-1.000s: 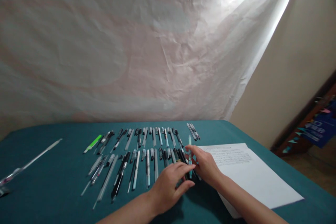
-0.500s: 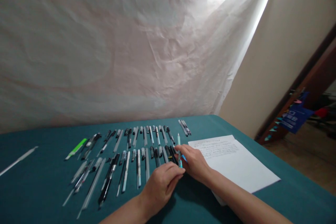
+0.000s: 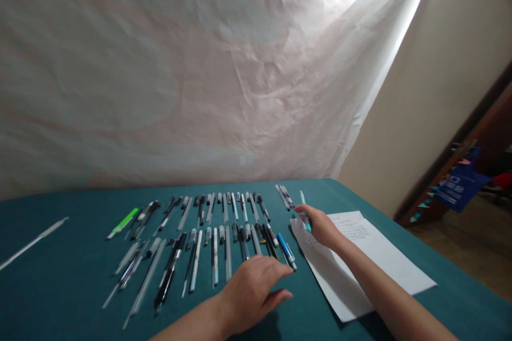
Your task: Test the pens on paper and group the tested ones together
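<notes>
Several pens lie in two rows on a teal tablecloth. My right hand is closed round a light teal pen and holds it over the top left corner of a white printed sheet, just right of three pens at the far row's end. My left hand rests on the cloth with its fingers stretched out, fingertips next to a blue pen at the right end of the near row. It holds nothing.
A green highlighter ends the far row on the left. A long clear rod lies apart at far left. A crumpled white sheet hangs behind the table. A beige wall and a doorway stand to the right.
My right hand has lifted the teal pen out of the near row and carried it right and farther away, over the sheet's corner. My left hand has let go and flattened on the cloth.
</notes>
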`<state>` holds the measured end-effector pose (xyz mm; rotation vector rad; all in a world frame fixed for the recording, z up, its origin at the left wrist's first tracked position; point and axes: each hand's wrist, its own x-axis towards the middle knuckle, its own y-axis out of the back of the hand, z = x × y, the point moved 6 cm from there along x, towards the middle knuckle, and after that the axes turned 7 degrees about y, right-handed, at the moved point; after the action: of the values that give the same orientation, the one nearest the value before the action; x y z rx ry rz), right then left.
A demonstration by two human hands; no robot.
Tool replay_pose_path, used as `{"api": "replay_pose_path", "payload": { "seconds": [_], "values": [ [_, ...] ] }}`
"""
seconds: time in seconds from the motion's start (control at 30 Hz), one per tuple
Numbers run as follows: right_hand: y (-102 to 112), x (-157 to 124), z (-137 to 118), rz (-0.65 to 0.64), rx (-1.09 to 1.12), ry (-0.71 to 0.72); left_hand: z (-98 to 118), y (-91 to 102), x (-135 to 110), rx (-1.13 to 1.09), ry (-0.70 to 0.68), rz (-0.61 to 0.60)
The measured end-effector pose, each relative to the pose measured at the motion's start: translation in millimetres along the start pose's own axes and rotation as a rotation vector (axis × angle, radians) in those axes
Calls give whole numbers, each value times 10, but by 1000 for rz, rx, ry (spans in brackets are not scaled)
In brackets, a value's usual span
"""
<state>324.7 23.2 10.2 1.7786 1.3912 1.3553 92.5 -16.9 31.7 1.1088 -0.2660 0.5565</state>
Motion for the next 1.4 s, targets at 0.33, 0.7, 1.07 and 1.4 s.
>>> {"api": "replay_pose_path", "payload": {
  "seconds": [0.33,0.7,1.07,1.4],
  "values": [
    [-31,114,52,-46,379,-44,8,-90,3,117,-15,-113],
    [-266,302,-713,-141,455,122,53,-116,-6,306,-125,-2],
    [-59,198,-548,-152,290,152,61,-204,7,219,-79,-140],
    [57,112,-240,23,273,82,263,-515,85,111,19,-375]
  ]
}}
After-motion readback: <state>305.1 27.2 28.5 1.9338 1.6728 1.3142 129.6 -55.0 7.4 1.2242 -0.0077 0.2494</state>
